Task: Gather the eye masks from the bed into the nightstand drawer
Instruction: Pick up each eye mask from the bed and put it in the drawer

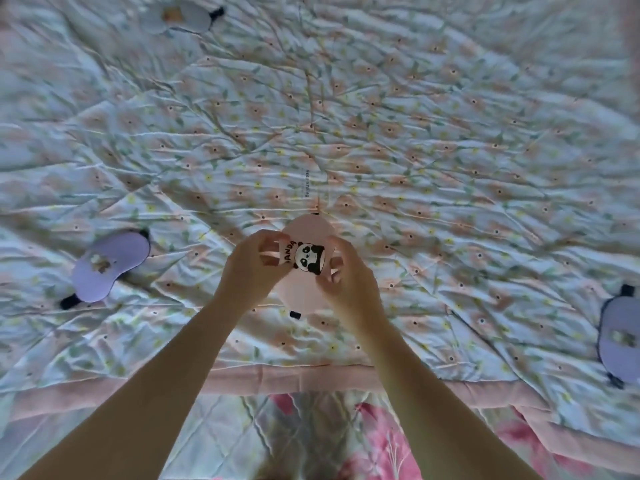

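1. A pale pink, oval fabric eye mask printed with a panda and the word "PANDA" (306, 265) is held between both hands over the floral quilted bedspread (381, 133), near the bed's front edge.
2. The left hand (254, 268) pinches the mask's left side, fingers curled over its face; the right hand (346, 275) pinches its right side the same way. Both are closed on the mask.
3. The mask's long axis runs away from the person, one dark strap end (294, 314) pointing back toward the body, so the hands grip it across its short width.
4. Three other masks lie on the bedspread, well apart from the hands: a lilac fabric mask with a black strap (110, 266) to the left, nearer the left hand; a lilac mask at the right edge of view (620, 337), nearer the right hand; and a pale blue-grey mask far up the bed at top left (180, 17).
5. The nightstand and its drawer are not in view, so which way the held mask must travel cannot be told, nor what the drawer holds.
6. Judged from this, gathering looks to be at an early stage: one mask in hand, three visibly left to collect.
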